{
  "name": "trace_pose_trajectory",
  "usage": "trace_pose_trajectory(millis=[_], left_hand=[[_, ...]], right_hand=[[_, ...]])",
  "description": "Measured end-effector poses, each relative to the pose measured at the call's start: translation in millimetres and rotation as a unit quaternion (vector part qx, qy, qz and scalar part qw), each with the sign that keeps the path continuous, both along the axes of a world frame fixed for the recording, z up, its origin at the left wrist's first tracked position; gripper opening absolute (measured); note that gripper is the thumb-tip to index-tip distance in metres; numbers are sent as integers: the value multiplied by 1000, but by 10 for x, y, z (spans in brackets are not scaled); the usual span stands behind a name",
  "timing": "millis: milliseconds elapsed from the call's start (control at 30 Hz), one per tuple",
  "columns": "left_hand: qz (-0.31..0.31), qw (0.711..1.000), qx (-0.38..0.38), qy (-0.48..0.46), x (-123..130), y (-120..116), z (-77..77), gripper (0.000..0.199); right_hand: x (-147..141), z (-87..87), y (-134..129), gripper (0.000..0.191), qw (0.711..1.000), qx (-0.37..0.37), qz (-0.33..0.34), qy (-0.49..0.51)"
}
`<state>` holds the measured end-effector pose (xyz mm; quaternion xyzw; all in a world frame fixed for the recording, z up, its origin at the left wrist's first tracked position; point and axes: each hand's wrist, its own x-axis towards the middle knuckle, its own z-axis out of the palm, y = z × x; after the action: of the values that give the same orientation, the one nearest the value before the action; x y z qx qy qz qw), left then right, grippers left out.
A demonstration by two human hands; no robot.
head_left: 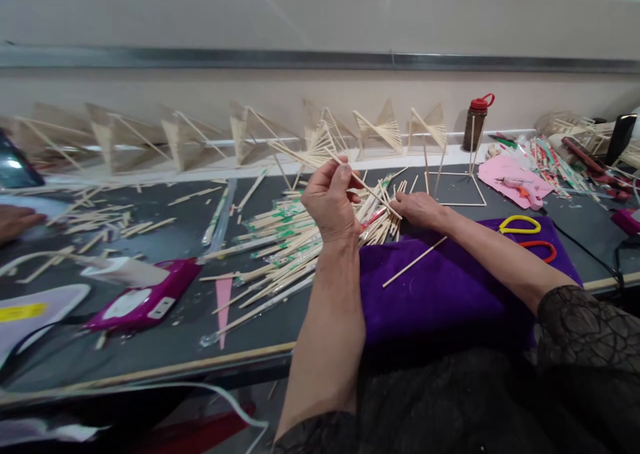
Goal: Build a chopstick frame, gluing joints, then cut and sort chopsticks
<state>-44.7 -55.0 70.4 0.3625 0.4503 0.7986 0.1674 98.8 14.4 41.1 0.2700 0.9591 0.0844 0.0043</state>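
Note:
My left hand (333, 197) is raised over the table, its fingers closed on thin wooden sticks (373, 191) that slant down toward the right. Lower and to the right, my right hand (415, 209) has its fingers pressed together at the heap of sticks (280, 247); what it grips is too small to make out. Many of the heaped sticks lie on clear and green plastic wrappers. Under my right forearm is a purple cloth (425, 294) with a single stick (415, 262) lying across it.
Fan-shaped stick models (380, 131) line the wall. An open stick frame (463, 204) stands near a red-capped bottle (475, 124). Yellow-handled scissors (520, 225) rest on the cloth's right side. At left are a magenta device (150, 297) and another person's hand (17, 222).

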Motion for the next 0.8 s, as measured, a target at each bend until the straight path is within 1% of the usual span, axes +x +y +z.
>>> trace_pose_trajectory(millis=[133,333,467,533,600,700,800], left_hand=[[0,1000,-8,15,1,12,-21,35],[5,1000,-7,13,14,21,-32,33],[-5,1000,-6,1,45,-7,-3,30],[-8,1000,-3,-7,58,-24,11,29],[-9,1000,-6,-8,60,-32,16,28],[-4,1000,-11,0,28,-22,3,29],[17,1000,-6,3,-34,-9,-8,30]], right_hand=[[-92,-28,57,30,1000,-21,-3,6],[-279,-50,104,34,999,-16,-23,23],[-280,-37,147,34,1000,3,-2,7],[-253,-15,162,34,1000,10,8,0],[-228,24,163,34,1000,14,3,1],[-211,116,144,35,999,21,-18,17],[-214,199,127,36,998,24,-38,42]])
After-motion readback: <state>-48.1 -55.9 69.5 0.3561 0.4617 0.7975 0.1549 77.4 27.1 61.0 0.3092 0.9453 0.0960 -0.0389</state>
